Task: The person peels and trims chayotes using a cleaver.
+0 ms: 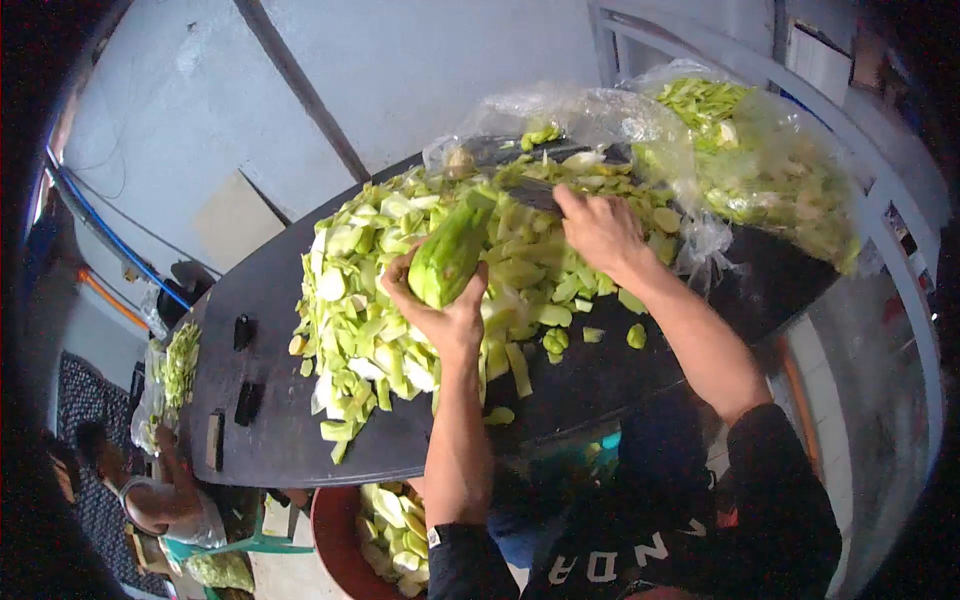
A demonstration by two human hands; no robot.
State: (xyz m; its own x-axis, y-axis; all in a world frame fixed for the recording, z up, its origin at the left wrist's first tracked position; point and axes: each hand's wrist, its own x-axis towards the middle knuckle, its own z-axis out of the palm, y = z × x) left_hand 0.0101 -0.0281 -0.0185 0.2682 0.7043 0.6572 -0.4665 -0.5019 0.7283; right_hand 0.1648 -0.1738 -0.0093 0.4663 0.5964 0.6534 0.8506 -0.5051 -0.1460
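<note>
My left hand point(445, 315) is wrapped round the lower end of a long green fruit that looks like an unripe papaya point(447, 255), holding it tilted up over the pile. In my right hand point(603, 232) is a knife point(532, 194), its dark, blurred blade pointing left toward the fruit's upper end. Whether the blade touches the fruit I cannot tell. Beneath both hands spreads a big heap of pale green cut pieces point(350, 290) on the dark table point(290, 420). Small knobbly green pieces point(555, 341) lie near the heap's front edge.
Clear plastic bags point(760, 160) full of green strips stand at the table's back right. Several small dark blocks point(248, 402) lie at the left. A red-brown tub point(335, 530) of pale slices is below the front edge. Another person point(165, 500) sits at the far left.
</note>
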